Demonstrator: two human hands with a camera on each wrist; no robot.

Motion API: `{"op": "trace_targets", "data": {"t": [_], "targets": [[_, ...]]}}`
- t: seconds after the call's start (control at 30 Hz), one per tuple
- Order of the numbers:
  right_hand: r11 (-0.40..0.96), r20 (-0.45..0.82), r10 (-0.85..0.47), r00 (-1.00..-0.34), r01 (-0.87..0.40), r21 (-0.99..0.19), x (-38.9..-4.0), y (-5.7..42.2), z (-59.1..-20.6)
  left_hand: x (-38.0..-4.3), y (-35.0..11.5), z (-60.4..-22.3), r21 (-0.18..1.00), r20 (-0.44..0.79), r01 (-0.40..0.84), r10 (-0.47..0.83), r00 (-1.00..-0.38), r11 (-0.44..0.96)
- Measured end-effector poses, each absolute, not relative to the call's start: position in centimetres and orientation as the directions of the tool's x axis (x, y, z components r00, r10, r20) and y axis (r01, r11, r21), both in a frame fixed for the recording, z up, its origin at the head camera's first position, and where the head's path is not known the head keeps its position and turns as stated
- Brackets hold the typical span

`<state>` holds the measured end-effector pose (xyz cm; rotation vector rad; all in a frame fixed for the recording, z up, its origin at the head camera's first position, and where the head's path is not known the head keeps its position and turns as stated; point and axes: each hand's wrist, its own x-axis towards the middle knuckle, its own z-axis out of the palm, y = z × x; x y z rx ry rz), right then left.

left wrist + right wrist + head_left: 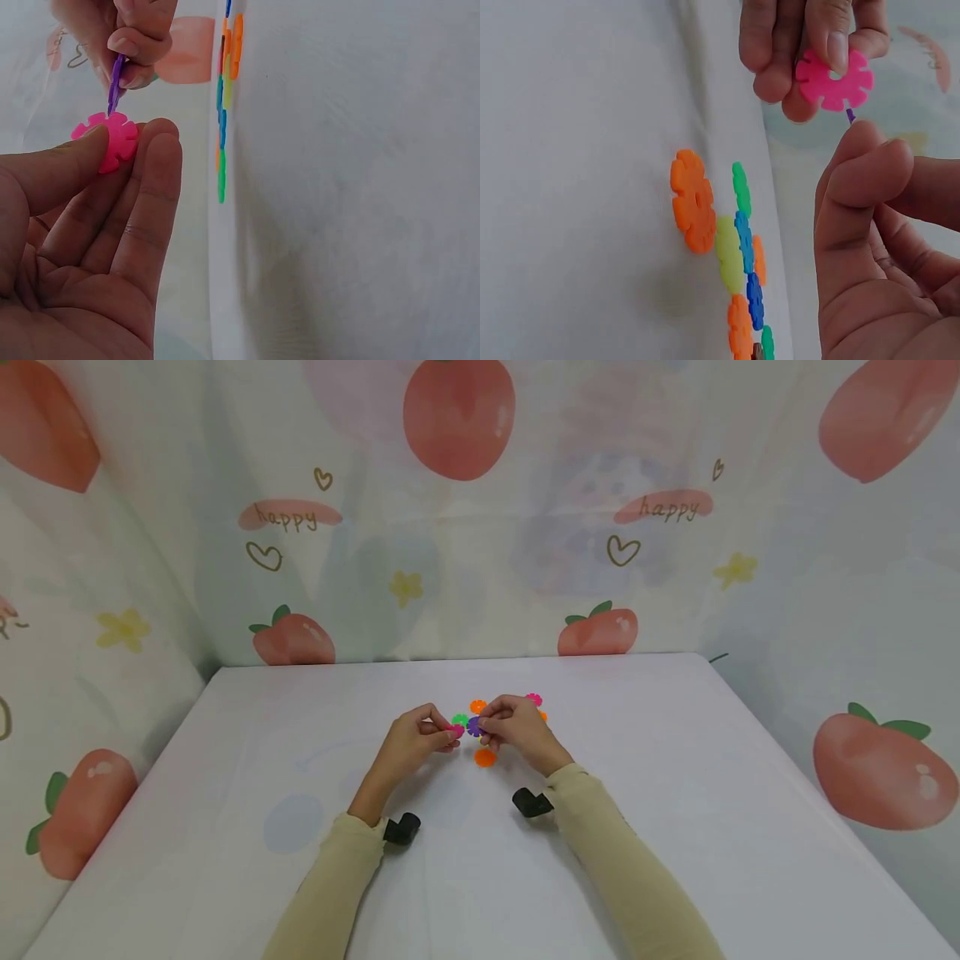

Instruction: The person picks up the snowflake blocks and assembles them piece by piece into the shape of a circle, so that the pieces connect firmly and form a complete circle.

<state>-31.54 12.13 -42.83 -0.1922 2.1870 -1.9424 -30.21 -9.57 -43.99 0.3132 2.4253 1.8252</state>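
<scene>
In the head view, the left hand [420, 733] pinches the pink disc [457, 732] above the table [637, 860], and just to the right of that pink disc the right hand [525, 732] pinches the purple disc [475, 727]. The near orange disc [485, 758] lies closer to the person than the pink disc; the far pink disc [533, 699] lies farther off and to its right, partly behind the right hand. The table's far edge runs beyond the pink disc with the printed curtain [480, 568] behind it, so forward room looks the shortest; broad tabletop stretches to the pink disc's left, right and near side, the sleeves [341, 860] crossing that near side. In the left wrist view, the thumb presses the pink disc's face while the purple disc, seen edge-on, reaches its rim from above; they appear to touch. In the right wrist view, a sliver of purple shows below the pink disc, close to a notch, so any interlocking looks barely begun, though I cannot tell whether the slots have engaged. The yellow disc [730, 255] and the dark blue disc [755, 301] sit lower and left of the pink disc, among others that look separate and unjoined.
</scene>
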Motion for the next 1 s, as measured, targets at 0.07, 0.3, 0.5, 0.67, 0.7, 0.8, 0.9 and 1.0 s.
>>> {"op": "trace_targets", "data": {"t": [0.07,0.3,0.5,0.67,0.7,0.8,0.9,1.0], "targets": [[0.114,-0.075,-0.238,-0.968,0.049,-0.992,-31.4,11.9,-42.8,-30.2,-9.5,-44.0,0.955,0.048,0.109,0.218,-0.975,0.275],[0.094,-0.062,-0.192,-0.979,0.045,-0.995,-31.1,11.5,-42.7,-30.1,-9.4,-44.1,0.950,0.046,0.113,0.225,-0.973,0.291],[0.079,-0.042,-0.169,-0.985,0.029,-0.996,-31.1,11.2,-42.8,-30.2,-9.4,-44.1,0.955,0.063,0.127,0.234,-0.970,0.269],[0.083,-0.051,-0.180,-0.982,0.036,-0.996,-31.1,11.0,-42.9,-30.2,-9.2,-44.1,0.954,0.065,0.127,0.227,-0.972,0.272],[0.080,-0.055,-0.174,-0.983,0.042,-0.996,-31.0,10.9,-42.9,-30.2,-9.2,-44.1,0.955,0.063,0.124,0.223,-0.973,0.270],[0.052,-0.076,-0.144,-0.987,0.069,-0.996,-30.8,10.5,-42.9,-30.2,-9.3,-44.1,0.959,0.064,0.117,0.205,-0.977,0.260],[0.004,-0.095,-0.110,-0.989,0.095,-0.995,-30.6,9.8,-43.0,-30.1,-9.3,-44.2,0.962,0.076,0.121,0.183,-0.980,0.245],[-0.048,-0.112,-0.079,-0.991,0.116,-0.992,-30.5,9.1,-43.1,-30.0,-9.4,-44.2,0.966,0.099,0.132,0.151,-0.984,0.223]]}}
